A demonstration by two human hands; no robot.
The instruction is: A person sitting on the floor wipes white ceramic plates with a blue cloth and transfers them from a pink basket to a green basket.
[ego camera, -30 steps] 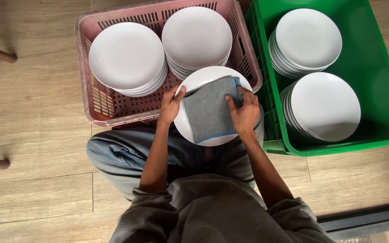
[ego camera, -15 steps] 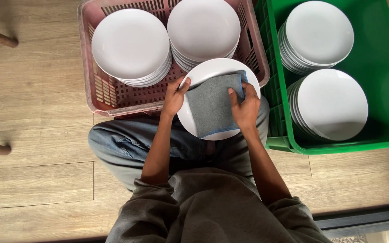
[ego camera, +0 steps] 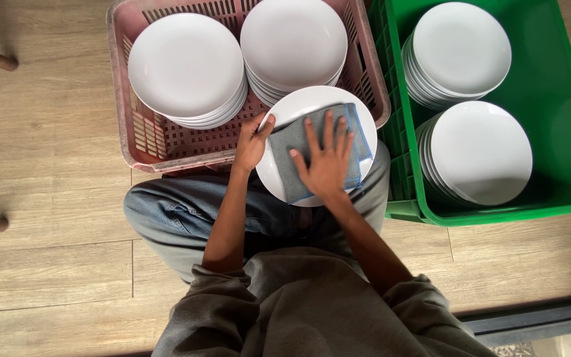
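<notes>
R hand (ego camera: 328, 162) now spread flat mid-cloth (ego camera: 292, 142); L hand (ego camera: 252, 142) still pinches plate (ego camera: 299, 99) rim.

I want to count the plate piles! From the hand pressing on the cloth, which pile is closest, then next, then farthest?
From the right hand:
1. Pink crate's right stack, just above it.
2. Green crate's near stack, to its right.
3. Pink crate's left stack, up-left; close to second.
4. Green crate's far stack, up-right.

No pkgs, labels, signs or screens in view
</notes>
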